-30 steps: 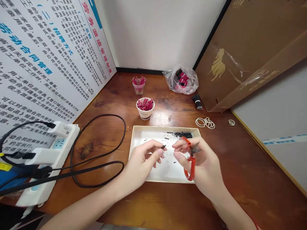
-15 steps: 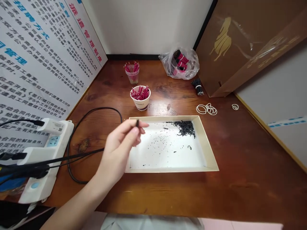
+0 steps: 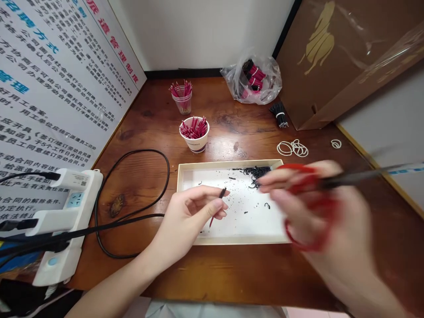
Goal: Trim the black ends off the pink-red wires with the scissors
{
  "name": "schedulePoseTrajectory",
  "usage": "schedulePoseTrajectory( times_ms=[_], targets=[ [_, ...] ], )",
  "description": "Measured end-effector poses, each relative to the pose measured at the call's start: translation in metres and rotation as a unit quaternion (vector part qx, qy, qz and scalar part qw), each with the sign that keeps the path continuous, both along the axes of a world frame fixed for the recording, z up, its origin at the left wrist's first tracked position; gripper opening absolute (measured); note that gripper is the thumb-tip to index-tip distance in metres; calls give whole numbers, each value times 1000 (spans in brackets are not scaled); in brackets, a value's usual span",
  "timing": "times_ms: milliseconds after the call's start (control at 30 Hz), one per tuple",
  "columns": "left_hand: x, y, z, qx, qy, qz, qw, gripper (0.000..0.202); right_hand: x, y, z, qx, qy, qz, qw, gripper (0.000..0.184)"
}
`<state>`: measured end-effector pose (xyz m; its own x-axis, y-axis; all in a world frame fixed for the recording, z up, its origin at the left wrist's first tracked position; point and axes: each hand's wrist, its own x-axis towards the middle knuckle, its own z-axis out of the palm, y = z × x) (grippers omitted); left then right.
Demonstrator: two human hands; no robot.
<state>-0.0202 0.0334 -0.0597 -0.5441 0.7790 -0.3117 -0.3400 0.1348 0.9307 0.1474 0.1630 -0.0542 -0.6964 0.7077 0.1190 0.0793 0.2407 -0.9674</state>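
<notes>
Pinched between the thumb and fingers of my left hand [image 3: 195, 216] is a thin red wire [image 3: 211, 221] with a black upper end. It tilts over the left part of a shallow cream box [image 3: 232, 241]. My right hand [image 3: 331, 221], smeared by motion, grips scissors [image 3: 303, 170] by their red handles. Their dark blades point to the right, away from the box. Inside the box, a heap of black offcuts [image 3: 255, 173] lies at the back right, partly behind my right fingers. Small clippings are scattered over the white bottom.
Behind the box stand a paper cup [image 3: 198, 143] and a clear plastic cup [image 3: 183, 105], both full of red wires. A plastic bag [image 3: 235, 84], a black wire bundle [image 3: 280, 115] and rubber bands [image 3: 293, 148] lie behind right. A power strip [image 3: 59, 247] and cables are left.
My right hand has come into view from the right with the scissors. My left hand has moved right and lower over the box, and the red wire in it now shows.
</notes>
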Motion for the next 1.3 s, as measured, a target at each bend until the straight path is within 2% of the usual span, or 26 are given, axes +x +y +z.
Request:
schedulePoseTrajectory(
  times_ms=[67,167,400,500,567,667,733,867,967,1100,1200,1300],
  targets=[
    [2,0,2,-22,11,-27,999,4,-32,1,-4,-62,17,40,997,24],
    [4,-1,3,-37,37,-62,997,6,-50,-6,-12,-125,23,63,990,29],
    [4,-3,-1,-53,71,-89,992,11,-42,-7,-12,-114,23,57,992,30],
    [3,-5,-6,-20,126,-22,992,10,-43,-3,-12,-94,15,46,994,29],
    [2,-5,-9,-3,201,18,979,9,-43,-4,-13,-85,10,36,996,29],
    [3,-6,-11,15,324,-21,946,6,-43,-8,-14,-84,11,34,996,29],
    [5,-5,-11,26,362,-56,930,9,-44,-11,-13,-90,12,40,995,30],
    [6,-3,-11,7,346,-36,938,7,-43,-8,-12,-106,0,54,993,33],
    [1,-2,-13,-4,349,7,937,6,-35,3,-13,-71,-41,87,993,23],
    [-5,-1,-15,-4,384,55,922,10,-21,15,-19,54,-76,154,984,18],
    [-7,1,-14,1,389,60,919,12,-15,11,-22,153,-68,130,977,23],
    [-7,1,-13,-4,385,65,921,13,-14,5,-21,187,-65,106,974,23]
  ],
)
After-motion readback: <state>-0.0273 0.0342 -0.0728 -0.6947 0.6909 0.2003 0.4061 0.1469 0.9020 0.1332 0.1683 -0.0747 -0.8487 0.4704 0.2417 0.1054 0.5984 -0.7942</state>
